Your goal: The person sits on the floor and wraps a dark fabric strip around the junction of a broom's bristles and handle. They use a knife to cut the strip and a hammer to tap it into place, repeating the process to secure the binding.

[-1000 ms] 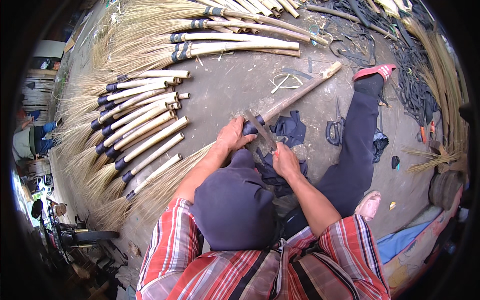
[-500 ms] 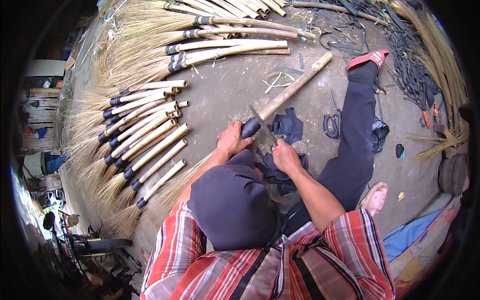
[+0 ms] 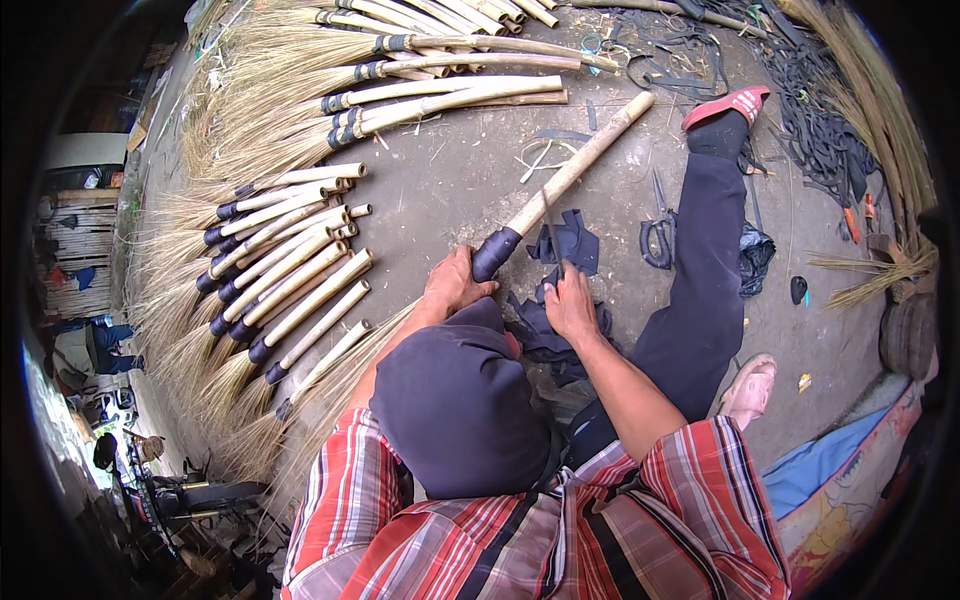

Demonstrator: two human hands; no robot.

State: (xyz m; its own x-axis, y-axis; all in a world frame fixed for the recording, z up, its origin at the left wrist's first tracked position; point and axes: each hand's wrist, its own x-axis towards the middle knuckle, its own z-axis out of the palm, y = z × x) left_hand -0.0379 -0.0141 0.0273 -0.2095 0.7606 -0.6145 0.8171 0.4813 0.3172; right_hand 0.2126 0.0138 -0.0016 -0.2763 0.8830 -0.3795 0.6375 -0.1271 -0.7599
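My left hand (image 3: 458, 285) is closed round a broom just below its dark wrapped binding (image 3: 495, 252). From the binding, the pale wooden handle (image 3: 582, 163) points away to the upper right; the bristles (image 3: 350, 365) trail back under my left arm. My right hand (image 3: 572, 308), a fist, grips what looks like a knife (image 3: 551, 230), its thin blade pointing up beside the handle. The blade's tip overlaps the handle's edge; I cannot tell whether they touch. Dark cloth scraps (image 3: 572, 243) lie beneath the blade and around my right hand.
Short brooms (image 3: 290, 260) lie in a row at the left, with long-handled brooms (image 3: 455, 97) beyond. Black-handled scissors (image 3: 657, 240) rest near my outstretched leg (image 3: 705, 240). Dark strips (image 3: 820, 130) heap at the far right. A motorbike (image 3: 180, 500) stands at the lower left.
The knife blade has swung away from the binding to the right and now points more steeply upward. My left hand keeps its hold on the broom.
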